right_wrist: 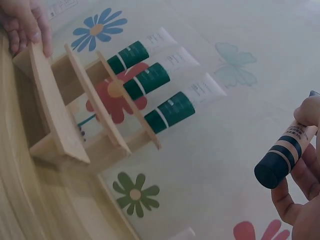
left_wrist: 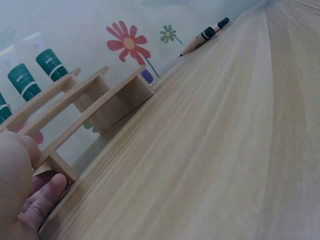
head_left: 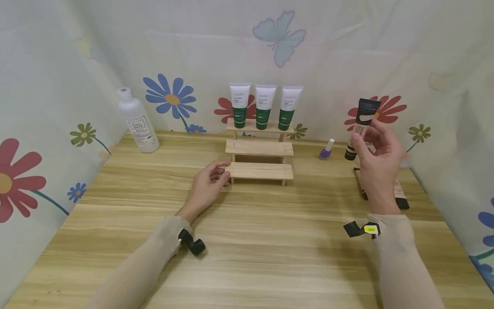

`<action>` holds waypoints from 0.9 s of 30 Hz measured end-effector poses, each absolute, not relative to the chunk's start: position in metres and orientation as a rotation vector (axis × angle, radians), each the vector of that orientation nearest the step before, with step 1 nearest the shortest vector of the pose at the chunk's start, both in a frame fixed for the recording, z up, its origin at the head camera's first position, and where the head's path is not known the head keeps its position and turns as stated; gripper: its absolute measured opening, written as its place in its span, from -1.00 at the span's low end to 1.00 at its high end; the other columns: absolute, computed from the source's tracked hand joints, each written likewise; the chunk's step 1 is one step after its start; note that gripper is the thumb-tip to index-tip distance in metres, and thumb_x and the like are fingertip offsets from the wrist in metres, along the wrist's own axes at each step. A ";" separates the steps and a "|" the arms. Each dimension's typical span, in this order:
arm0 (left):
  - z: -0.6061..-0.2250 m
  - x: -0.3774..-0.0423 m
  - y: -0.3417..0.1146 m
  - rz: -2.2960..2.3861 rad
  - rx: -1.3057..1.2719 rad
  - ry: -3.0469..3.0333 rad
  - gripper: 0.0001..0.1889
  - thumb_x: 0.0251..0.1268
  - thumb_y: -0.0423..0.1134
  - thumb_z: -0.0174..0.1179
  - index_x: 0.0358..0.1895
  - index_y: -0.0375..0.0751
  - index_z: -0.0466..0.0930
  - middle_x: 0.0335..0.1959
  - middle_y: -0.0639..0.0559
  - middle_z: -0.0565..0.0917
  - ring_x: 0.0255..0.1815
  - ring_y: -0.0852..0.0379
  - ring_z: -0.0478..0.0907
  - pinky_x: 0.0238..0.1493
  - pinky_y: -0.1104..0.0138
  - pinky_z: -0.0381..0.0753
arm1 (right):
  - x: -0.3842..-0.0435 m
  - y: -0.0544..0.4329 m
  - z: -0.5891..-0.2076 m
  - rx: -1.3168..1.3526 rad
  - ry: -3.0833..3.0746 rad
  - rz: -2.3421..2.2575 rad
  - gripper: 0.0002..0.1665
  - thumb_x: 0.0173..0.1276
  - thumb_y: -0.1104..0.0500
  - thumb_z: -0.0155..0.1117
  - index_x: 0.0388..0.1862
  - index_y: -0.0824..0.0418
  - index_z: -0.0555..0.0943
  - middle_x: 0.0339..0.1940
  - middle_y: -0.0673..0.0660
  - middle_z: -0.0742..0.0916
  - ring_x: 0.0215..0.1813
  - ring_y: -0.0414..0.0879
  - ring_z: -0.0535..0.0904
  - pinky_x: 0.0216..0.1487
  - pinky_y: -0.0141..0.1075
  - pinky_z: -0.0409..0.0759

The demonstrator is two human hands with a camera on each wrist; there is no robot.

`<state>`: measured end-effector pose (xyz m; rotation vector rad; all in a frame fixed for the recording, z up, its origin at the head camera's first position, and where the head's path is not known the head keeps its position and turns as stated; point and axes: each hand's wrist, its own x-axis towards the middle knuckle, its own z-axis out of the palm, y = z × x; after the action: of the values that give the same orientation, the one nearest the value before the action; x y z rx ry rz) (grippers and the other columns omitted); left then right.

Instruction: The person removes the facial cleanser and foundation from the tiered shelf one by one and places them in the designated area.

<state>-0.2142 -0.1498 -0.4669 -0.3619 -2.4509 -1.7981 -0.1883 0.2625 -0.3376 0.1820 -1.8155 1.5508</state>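
My right hand (head_left: 382, 156) pinches a beige-and-black squeeze tube (head_left: 360, 128) between thumb and fingers, raised above the table at the right. Its dark cap (right_wrist: 272, 171) points downward in the head view. The left hand (head_left: 206, 184) grips the left end of the lowest step of a three-step wooden stand (head_left: 260, 171), thumb and fingers at its edge. On the top step, three white-and-green tubes (head_left: 263, 107) stand in a row on their caps. The two lower steps carry nothing.
Below the right hand, more beige-and-black tubes (head_left: 402, 202) lie on the table, partly hidden by it. A small purple nail polish bottle (head_left: 325, 152) stands right of the stand. At the back left is a white plastic bottle (head_left: 138, 124). Flower-printed cloth (head_left: 332, 56) hangs behind.
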 end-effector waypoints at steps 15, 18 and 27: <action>-0.469 -0.215 -0.151 -1.798 -0.364 -2.450 -0.67 0.75 -0.23 0.25 0.42 -0.08 0.67 -0.02 -0.12 0.77 -0.14 -0.02 0.84 -0.06 0.30 0.88 | -0.185 0.278 -0.391 0.059 -1.954 1.533 -0.50 0.52 0.32 0.52 0.40 0.24 0.73 -0.07 -0.04 0.69 -0.06 -0.17 0.64 -0.19 -0.60 0.70; -0.469 -0.215 -0.151 -1.793 -0.358 -2.454 -0.68 0.75 -0.23 0.25 0.41 -0.07 0.67 -0.02 -0.11 0.77 -0.14 -0.01 0.84 -0.07 0.30 0.88 | -0.187 0.278 -0.405 0.014 -1.992 1.533 -0.50 0.52 0.31 0.53 0.40 0.27 0.73 -0.09 -0.08 0.69 -0.09 -0.21 0.63 -0.17 -0.60 0.65; -0.468 -0.213 -0.151 -1.794 -0.368 -2.449 -0.67 0.75 -0.22 0.25 0.42 -0.05 0.66 -0.02 -0.12 0.78 -0.15 -0.02 0.84 -0.08 0.29 0.88 | -0.190 0.275 -0.431 -0.109 -2.119 1.524 -0.48 0.53 0.24 0.54 0.41 0.31 0.71 -0.13 -0.12 0.68 -0.11 -0.25 0.62 -0.19 -0.61 0.60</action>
<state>-0.2134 -0.1507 -0.4678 -0.3680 -2.4485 -1.7940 -0.1899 0.2749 -0.4307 -0.1092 -2.1190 1.5237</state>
